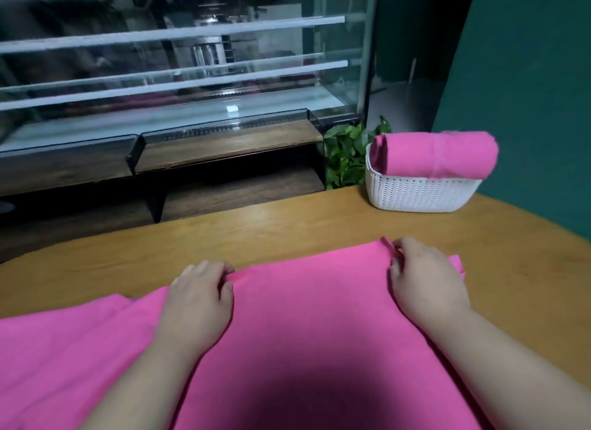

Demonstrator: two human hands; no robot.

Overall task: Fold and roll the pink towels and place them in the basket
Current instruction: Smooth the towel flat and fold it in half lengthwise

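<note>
Bench (287, 225) of pale wood carries everything, and the pink towel (313, 301) covers most of its near half, its far edge running slantwise across the middle and its near part falling out of sight below the view. More pink cloth (64, 349) lies rumpled at the near left; whether that is a second towel or a loose part of the same one is hard to tell, and if it is the same piece it may drag and skew any fold. The basket (415, 193) stands near the far right edge, with a rolled towel (441, 154) riding high on its rim and overhanging to the right, so a careless second roll could tip it off. The left hand (198, 295) has its grip closed on the towel's far edge, fingers curled and pinching the cloth. The right hand (428, 282) pinches the far right corner in the same way. With the edge already slanted, uneven pulls would likely leave a crooked fold and a lopsided roll.
</note>
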